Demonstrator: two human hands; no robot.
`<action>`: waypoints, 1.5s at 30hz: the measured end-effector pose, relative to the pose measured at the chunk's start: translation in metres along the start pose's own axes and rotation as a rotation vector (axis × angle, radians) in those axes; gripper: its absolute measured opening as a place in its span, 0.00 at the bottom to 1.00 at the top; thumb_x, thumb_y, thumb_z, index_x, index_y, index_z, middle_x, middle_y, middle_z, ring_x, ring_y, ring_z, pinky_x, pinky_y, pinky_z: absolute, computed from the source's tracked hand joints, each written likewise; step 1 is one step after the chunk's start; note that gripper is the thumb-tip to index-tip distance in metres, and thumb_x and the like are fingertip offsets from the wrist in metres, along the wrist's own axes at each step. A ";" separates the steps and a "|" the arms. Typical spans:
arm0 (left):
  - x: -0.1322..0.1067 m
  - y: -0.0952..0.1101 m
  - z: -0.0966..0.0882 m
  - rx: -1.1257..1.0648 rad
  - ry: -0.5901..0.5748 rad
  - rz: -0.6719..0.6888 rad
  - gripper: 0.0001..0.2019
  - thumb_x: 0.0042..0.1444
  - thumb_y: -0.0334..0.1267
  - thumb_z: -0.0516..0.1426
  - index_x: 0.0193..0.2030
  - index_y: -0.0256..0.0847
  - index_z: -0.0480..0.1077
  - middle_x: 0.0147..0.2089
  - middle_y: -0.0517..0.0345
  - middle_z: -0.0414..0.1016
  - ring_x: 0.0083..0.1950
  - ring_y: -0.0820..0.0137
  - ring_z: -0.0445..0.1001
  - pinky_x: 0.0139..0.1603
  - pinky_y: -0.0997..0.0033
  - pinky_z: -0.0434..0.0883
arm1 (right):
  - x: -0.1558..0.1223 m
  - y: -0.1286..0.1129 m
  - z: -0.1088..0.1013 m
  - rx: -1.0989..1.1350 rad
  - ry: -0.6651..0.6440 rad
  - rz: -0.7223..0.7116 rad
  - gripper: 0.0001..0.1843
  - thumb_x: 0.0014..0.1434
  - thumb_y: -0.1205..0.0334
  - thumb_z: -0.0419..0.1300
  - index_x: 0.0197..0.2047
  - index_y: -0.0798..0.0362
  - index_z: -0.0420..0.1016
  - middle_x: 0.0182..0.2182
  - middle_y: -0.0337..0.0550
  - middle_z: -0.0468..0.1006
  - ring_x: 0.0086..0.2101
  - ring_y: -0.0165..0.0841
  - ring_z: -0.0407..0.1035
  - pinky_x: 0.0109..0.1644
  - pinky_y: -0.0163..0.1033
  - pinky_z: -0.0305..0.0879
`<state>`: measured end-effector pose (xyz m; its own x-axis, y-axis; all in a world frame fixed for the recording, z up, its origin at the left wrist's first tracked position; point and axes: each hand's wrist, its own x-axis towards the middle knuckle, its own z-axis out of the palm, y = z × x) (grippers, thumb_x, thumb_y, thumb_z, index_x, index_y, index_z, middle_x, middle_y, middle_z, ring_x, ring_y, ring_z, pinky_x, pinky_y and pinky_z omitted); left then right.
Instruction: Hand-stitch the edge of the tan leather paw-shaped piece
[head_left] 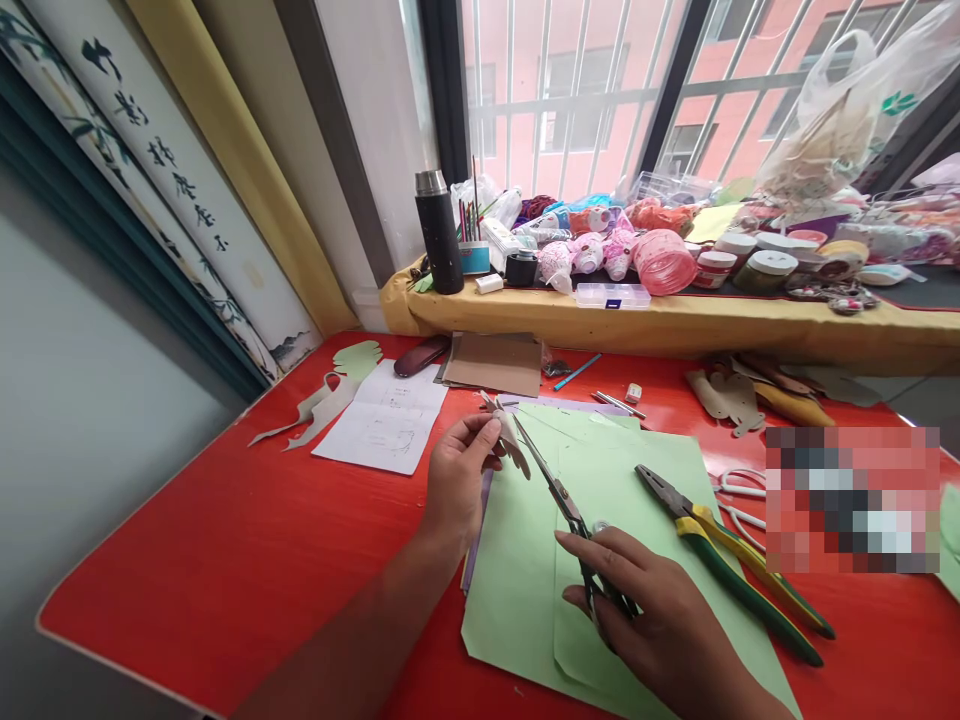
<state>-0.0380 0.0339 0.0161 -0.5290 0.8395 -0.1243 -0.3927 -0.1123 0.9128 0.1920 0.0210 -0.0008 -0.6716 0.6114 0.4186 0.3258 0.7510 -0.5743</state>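
My left hand (463,470) pinches a small beige cut-out piece (512,447) with finger-like lobes, above the left edge of the green sheets. My right hand (637,600) is closed around the handles of metal scissors (559,490). Their tips point up and left, close beside the beige piece; I cannot tell whether they touch it. Underneath both hands lie light green sheets (517,590). To the right of the scissors rest pliers (720,550) with green and yellow handles, partly over the green sheets.
On the red table (262,570) lie a drawn-on white paper (382,420), beige scraps (319,415), brown board (495,362), a glasses case (421,355), a blue pencil (577,372) and white-handled scissors (742,485). A black thermos (439,240) and jars (765,275) crowd the windowsill.
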 end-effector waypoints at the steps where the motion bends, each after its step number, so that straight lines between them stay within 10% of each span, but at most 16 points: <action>1: 0.000 -0.001 0.000 0.008 -0.006 0.000 0.15 0.51 0.45 0.70 0.40 0.38 0.78 0.35 0.58 0.77 0.33 0.74 0.72 0.32 0.75 0.68 | 0.000 0.000 0.000 -0.016 -0.006 -0.008 0.22 0.67 0.66 0.60 0.63 0.45 0.77 0.36 0.45 0.81 0.30 0.33 0.76 0.33 0.34 0.73; 26: -0.004 -0.004 0.002 0.094 -0.014 0.061 0.15 0.51 0.46 0.70 0.38 0.37 0.78 0.36 0.57 0.76 0.33 0.74 0.70 0.33 0.75 0.69 | -0.006 0.005 0.006 -0.331 -0.009 -0.116 0.18 0.74 0.59 0.51 0.59 0.48 0.78 0.38 0.48 0.81 0.28 0.38 0.76 0.31 0.39 0.69; 45: 0.001 0.017 -0.003 -0.040 0.059 0.117 0.15 0.50 0.45 0.71 0.38 0.39 0.76 0.34 0.59 0.77 0.31 0.74 0.72 0.32 0.74 0.70 | -0.001 0.003 0.004 0.182 -0.037 0.273 0.17 0.66 0.56 0.64 0.57 0.46 0.80 0.30 0.38 0.75 0.28 0.32 0.68 0.33 0.35 0.67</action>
<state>-0.0477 0.0314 0.0307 -0.6162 0.7865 -0.0415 -0.3543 -0.2298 0.9064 0.1910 0.0218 -0.0058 -0.6008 0.7719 0.2078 0.3747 0.5016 -0.7797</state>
